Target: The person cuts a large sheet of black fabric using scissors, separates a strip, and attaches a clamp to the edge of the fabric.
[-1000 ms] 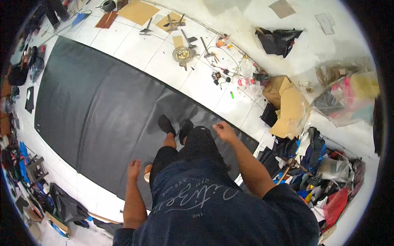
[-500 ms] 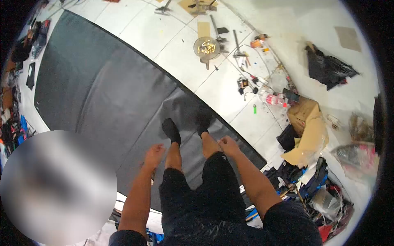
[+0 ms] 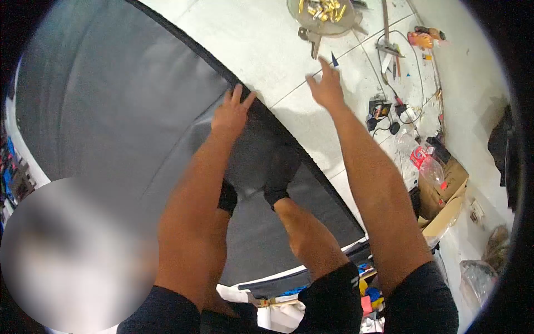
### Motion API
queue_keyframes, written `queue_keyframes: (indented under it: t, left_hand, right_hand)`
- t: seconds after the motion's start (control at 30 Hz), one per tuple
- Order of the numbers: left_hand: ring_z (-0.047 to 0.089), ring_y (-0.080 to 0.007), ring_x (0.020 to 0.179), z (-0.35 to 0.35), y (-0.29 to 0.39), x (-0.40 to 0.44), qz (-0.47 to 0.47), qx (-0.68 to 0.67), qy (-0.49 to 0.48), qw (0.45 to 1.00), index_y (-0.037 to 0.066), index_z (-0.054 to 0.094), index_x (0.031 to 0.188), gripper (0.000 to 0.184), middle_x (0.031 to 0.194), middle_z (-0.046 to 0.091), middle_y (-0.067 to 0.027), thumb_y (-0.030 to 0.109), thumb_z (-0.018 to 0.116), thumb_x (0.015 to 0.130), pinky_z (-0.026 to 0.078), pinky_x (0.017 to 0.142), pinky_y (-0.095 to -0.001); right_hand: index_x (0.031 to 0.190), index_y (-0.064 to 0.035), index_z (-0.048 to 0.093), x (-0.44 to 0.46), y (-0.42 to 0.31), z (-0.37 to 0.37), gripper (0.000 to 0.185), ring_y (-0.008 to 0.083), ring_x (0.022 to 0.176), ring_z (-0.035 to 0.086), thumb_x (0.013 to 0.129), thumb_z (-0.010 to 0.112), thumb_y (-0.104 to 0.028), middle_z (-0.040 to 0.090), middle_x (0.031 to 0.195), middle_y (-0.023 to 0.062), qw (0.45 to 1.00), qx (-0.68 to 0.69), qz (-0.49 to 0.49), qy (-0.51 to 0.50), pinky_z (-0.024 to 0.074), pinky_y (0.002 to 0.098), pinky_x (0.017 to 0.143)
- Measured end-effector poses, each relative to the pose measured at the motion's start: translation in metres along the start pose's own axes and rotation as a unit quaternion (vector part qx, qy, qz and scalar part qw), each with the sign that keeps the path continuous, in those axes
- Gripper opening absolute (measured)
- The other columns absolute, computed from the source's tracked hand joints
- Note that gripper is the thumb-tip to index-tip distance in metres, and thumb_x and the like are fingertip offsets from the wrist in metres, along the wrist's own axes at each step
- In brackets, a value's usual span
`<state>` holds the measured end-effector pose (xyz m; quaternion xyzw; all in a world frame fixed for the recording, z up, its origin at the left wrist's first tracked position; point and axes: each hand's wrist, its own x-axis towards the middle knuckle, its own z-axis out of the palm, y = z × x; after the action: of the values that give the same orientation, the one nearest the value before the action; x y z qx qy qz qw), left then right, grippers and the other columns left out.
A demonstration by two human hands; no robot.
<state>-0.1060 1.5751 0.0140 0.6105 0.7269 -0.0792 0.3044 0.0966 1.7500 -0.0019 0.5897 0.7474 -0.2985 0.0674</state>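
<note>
A large sheet of black material (image 3: pixel 128 106) covers much of the white tiled floor, and my feet in black socks rest on it. My left hand (image 3: pixel 231 114) is at the sheet's dark far edge, fingers spread and holding nothing. Further right, my right hand (image 3: pixel 327 86) is stretched over the white tiles beyond that edge, its fingers apart and empty. Just past its fingertips lies a small dark pointed piece (image 3: pixel 335 59). A round dish (image 3: pixel 351 21) with brass-coloured pieces stands farther up.
On the right are a metal tool (image 3: pixel 389 50), a cable with black devices (image 3: pixel 379 109), a plastic bottle (image 3: pixel 424 160) and an open cardboard box (image 3: pixel 445 214). Colourful scraps (image 3: pixel 370 295) lie near my knees. A blurred round patch hides the lower left.
My view has come lower and closer to the floor. Both hands have reached forward, the left to the sheet's edge and the right over the tiles, and their fingers have spread.
</note>
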Motion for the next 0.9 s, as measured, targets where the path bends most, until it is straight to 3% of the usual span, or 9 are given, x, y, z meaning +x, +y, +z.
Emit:
queue_keyframes:
  t: [0.07, 0.1, 0.23, 0.3, 0.4, 0.53, 0.67, 0.73, 0.9]
  left_hand:
    - [0.045, -0.0307, 0.125, -0.006, 0.0, 0.017, -0.007, 0.013, -0.067, 0.998, 0.026, 0.048, 0.134, 0.054, 0.137, 0.04, -0.0076, 0.015, 0.066, 0.084, 0.054, 0.09, -0.041]
    - [0.049, -0.0293, 0.116, 0.004, -0.003, 0.02, -0.002, 0.015, -0.019, 1.0, 0.023, 0.053, 0.126, 0.049, 0.126, 0.043, -0.0063, 0.012, 0.068, 0.08, 0.057, 0.084, -0.0392]
    - [0.045, -0.0334, 0.124, 0.013, -0.002, 0.009, -0.036, -0.039, -0.028, 0.998, 0.022, 0.051, 0.13, 0.056, 0.135, 0.04, -0.0091, 0.008, 0.069, 0.079, 0.055, 0.087, -0.0392]
    - [0.038, -0.0377, 0.132, 0.026, 0.007, -0.013, -0.06, -0.134, 0.123, 0.981, 0.018, 0.048, 0.134, 0.061, 0.143, 0.035, -0.0141, 0.006, 0.069, 0.078, 0.051, 0.095, -0.0427]
    - [0.035, -0.0415, 0.134, 0.011, 0.033, -0.081, -0.131, -0.278, 0.17, 0.936, 0.012, 0.045, 0.137, 0.061, 0.146, 0.031, -0.02, 0.006, 0.067, 0.081, 0.045, 0.103, -0.0457]
    - [0.045, -0.0438, 0.125, -0.015, 0.064, -0.192, -0.215, -0.395, 0.103, 0.887, 0.007, 0.048, 0.133, 0.053, 0.141, 0.035, -0.0239, 0.012, 0.067, 0.084, 0.043, 0.102, -0.0458]
    - [0.046, -0.0414, 0.122, -0.057, 0.096, -0.28, -0.289, -0.431, 0.085, 0.851, 0.005, 0.05, 0.13, 0.049, 0.13, 0.047, -0.0216, 0.014, 0.067, 0.085, 0.041, 0.102, -0.0441]
    - [0.046, -0.0417, 0.122, -0.071, 0.12, -0.314, -0.318, -0.466, 0.099, 0.82, 0.004, 0.051, 0.128, 0.047, 0.128, 0.049, -0.0219, 0.015, 0.066, 0.085, 0.04, 0.103, -0.0442]
    - [0.047, -0.045, 0.117, -0.087, 0.204, -0.391, -0.406, -0.527, 0.055, 0.745, 0.003, 0.055, 0.122, 0.04, 0.127, 0.051, -0.0239, 0.018, 0.062, 0.086, 0.04, 0.1, -0.0485]
  right_hand:
    - [0.147, -0.0168, 0.034, 0.023, 0.013, 0.013, 0.071, 0.04, 0.123, 0.045, 0.086, 0.066, -0.034, 0.039, 0.137, 0.0244, 0.999, 0.027, -0.043, 0.016, 0.0401, 0.0475, 0.103]
    - [0.146, -0.0183, 0.035, 0.027, 0.009, 0.011, 0.069, 0.0392, 0.123, 0.046, 0.086, 0.066, -0.035, 0.04, 0.136, 0.0243, 0.997, -0.033, -0.07, 0.015, 0.0417, 0.0475, 0.101]
    - [0.142, -0.0156, 0.042, 0.017, 0.0, 0.016, 0.062, 0.0374, 0.117, 0.049, 0.087, 0.065, -0.034, 0.044, 0.134, 0.0194, 0.985, -0.135, -0.108, 0.027, 0.0469, 0.0462, 0.095]
    - [0.138, -0.0088, 0.046, 0.002, 0.011, 0.026, 0.057, 0.0364, 0.116, 0.05, 0.088, 0.063, -0.03, 0.047, 0.133, 0.0146, 0.973, -0.17, -0.149, 0.044, 0.0479, 0.045, 0.094]
    - [0.128, -0.0029, 0.05, -0.024, 0.002, 0.022, 0.054, 0.0348, 0.115, 0.051, 0.085, 0.065, -0.031, 0.052, 0.122, 0.017, 0.969, -0.178, -0.171, 0.015, 0.0491, 0.0451, 0.091]
    - [0.126, -0.0042, 0.051, -0.037, -0.009, 0.016, 0.052, 0.0357, 0.113, 0.054, 0.086, 0.065, -0.033, 0.053, 0.119, 0.0184, 0.97, -0.203, -0.126, -0.039, 0.0488, 0.0458, 0.09]
    - [0.121, -0.0062, 0.055, -0.06, -0.032, -0.002, 0.045, 0.039, 0.107, 0.057, 0.088, 0.062, -0.036, 0.055, 0.118, 0.0207, 0.984, -0.096, -0.136, -0.069, 0.0477, 0.048, 0.09]
    - [0.117, -0.0014, 0.059, -0.078, -0.054, -0.016, 0.044, 0.0387, 0.114, 0.053, 0.089, 0.062, -0.035, 0.054, 0.122, 0.0231, 0.976, -0.092, -0.112, -0.16, 0.0429, 0.0456, 0.098]
    - [0.127, 0.0047, 0.054, -0.093, -0.09, 0.018, 0.061, 0.0397, 0.122, 0.049, 0.089, 0.061, -0.043, 0.052, 0.13, 0.0262, 0.962, -0.117, -0.167, -0.185, 0.0399, 0.0447, 0.103]
